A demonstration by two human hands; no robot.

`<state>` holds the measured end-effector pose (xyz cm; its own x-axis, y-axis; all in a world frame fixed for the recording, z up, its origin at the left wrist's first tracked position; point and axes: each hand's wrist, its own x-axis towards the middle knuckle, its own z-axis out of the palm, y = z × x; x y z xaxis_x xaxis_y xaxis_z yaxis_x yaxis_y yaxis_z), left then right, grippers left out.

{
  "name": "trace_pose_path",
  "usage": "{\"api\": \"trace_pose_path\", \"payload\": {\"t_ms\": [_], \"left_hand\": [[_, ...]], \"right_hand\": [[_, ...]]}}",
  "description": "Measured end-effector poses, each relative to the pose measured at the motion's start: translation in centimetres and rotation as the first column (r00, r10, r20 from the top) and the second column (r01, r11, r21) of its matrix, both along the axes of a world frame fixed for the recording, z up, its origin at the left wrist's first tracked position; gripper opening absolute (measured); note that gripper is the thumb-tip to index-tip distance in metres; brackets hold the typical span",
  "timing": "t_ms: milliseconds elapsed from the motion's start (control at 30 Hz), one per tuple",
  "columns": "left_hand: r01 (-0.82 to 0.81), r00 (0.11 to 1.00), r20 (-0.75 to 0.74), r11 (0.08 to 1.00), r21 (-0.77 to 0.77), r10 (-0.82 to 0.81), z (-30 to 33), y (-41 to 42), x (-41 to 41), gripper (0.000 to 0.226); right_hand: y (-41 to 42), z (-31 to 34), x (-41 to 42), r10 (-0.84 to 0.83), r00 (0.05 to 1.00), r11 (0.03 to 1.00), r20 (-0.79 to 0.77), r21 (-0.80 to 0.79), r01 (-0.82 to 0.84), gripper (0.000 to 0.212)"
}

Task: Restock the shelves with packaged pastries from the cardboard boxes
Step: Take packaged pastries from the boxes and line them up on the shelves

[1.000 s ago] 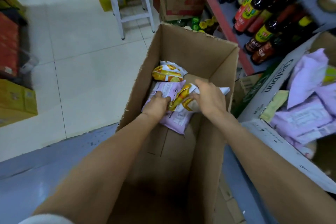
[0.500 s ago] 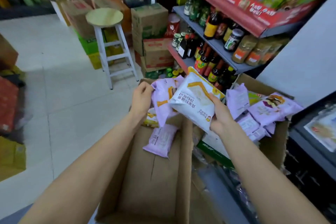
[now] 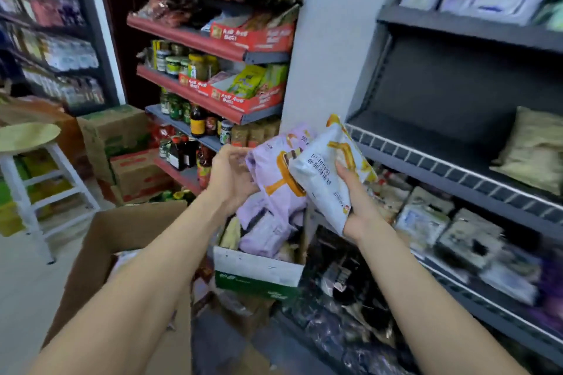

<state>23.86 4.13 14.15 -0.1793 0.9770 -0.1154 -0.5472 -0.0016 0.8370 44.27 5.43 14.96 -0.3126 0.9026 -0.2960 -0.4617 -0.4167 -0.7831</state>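
Restock approx midway, judging by stock. Left hand (image 3: pixel 231 175) grips a lilac plastic pastry pack (image 3: pixel 274 173); right hand (image 3: pixel 355 207) is clamped on a white-and-yellow pastry pack (image 3: pixel 327 173). Both packs are up near the dark grey metal shelf (image 3: pixel 441 158), w/ only 1 tan bag (image 3: pixel 531 149) on it. White-green cardboard box (image 3: pixel 259 271) below is full of lilac packs; brown cardboard box (image 3: pixel 122 240) contents unclear.

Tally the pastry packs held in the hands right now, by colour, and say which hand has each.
Purple pack, gripped by the left hand: 1
White pack with yellow print, gripped by the right hand: 1
Total held: 2
More purple packs lie in the white and green box below; too jumbled to count.
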Motion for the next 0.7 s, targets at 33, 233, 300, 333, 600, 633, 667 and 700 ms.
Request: {"api": "trace_pose_path", "payload": {"t_ms": [33, 233, 300, 333, 600, 633, 667, 700], "left_hand": [[0.045, 0.998, -0.035, 0.999, -0.013, -0.046, 1.2, 0.1, 2.5, 0.046], [0.411, 0.603, -0.698, 0.900, -0.143, -0.386, 6.5, -0.1, 18.3, 0.057], [0.412, 0.569, -0.749, 0.906, -0.097, -0.339, 7.8, -0.6, 23.0, 0.048], [0.392, 0.610, -0.729, 0.918, -0.064, -0.311, 8.2, -0.4, 24.9, 0.047], [0.184, 0.865, -0.491, 0.975, 0.120, -0.103, 9.6, 6.3, 34.4, 0.048], [0.172, 0.878, -0.470, 0.975, 0.142, -0.087, 9.7, 7.8, 35.1, 0.043], [0.169, 0.888, -0.452, 0.973, 0.155, -0.082, 9.9, 9.2, 35.6, 0.039], [0.166, 0.891, -0.447, 0.974, 0.154, -0.081, 10.0, 11.0, 36.1, 0.036]], "right_hand": [[-0.7, 0.8, 3.0, -0.009, 1.000, 0.999, 0.014, 0.038, 0.008, 0.028], [-5.3, 5.5, 18.3, -0.211, 0.972, 0.967, 0.107, 0.170, 0.191, 0.033], [-6.3, 7.0, 22.0, -0.273, 0.955, 0.947, 0.113, 0.207, 0.246, 0.041], [-6.5, 7.8, 23.7, -0.307, 0.946, 0.932, 0.101, 0.233, 0.278, 0.036], [-3.1, 10.4, 32.3, -0.699, 0.701, 0.653, 0.142, 0.526, 0.545, 0.042], [-2.1, 10.4, 33.0, -0.721, 0.675, 0.630, 0.157, 0.555, 0.544, 0.038], [-1.1, 10.3, 33.6, -0.738, 0.655, 0.608, 0.164, 0.584, 0.538, 0.037], [0.2, 10.2, 34.3, -0.752, 0.636, 0.591, 0.175, 0.607, 0.532, 0.037]]}}
